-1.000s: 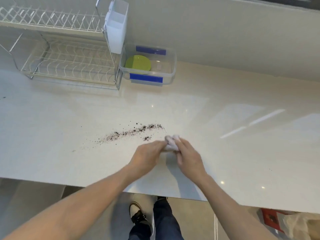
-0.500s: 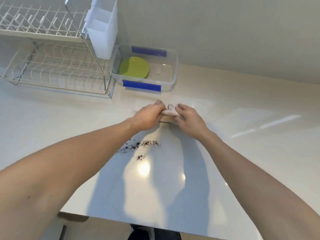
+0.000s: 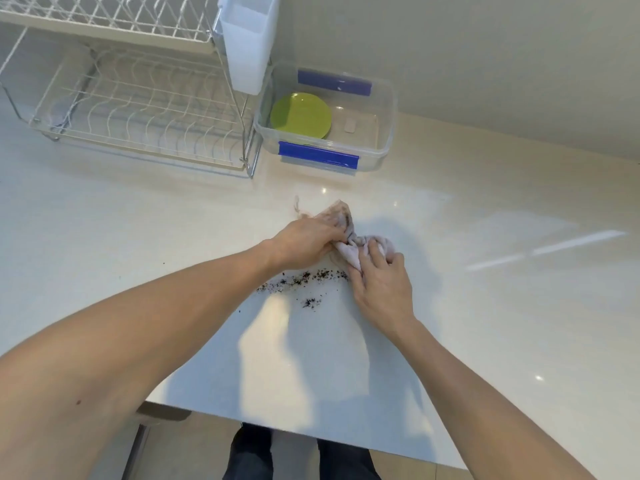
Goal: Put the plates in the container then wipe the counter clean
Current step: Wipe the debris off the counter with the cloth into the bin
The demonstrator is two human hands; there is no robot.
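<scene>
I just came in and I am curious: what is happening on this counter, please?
A person is cleaning up. Both hands, the left hand and the right hand, hold a crumpled cloth on the white counter, just behind a trail of dark crumbs not yet wiped. A green plate already lies in the clear container beside the dish rack.

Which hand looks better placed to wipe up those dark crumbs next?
Probably the right hand. It holds the cloth at the near end of the dark crumbs; the left hand grips the cloth's far side.
</scene>
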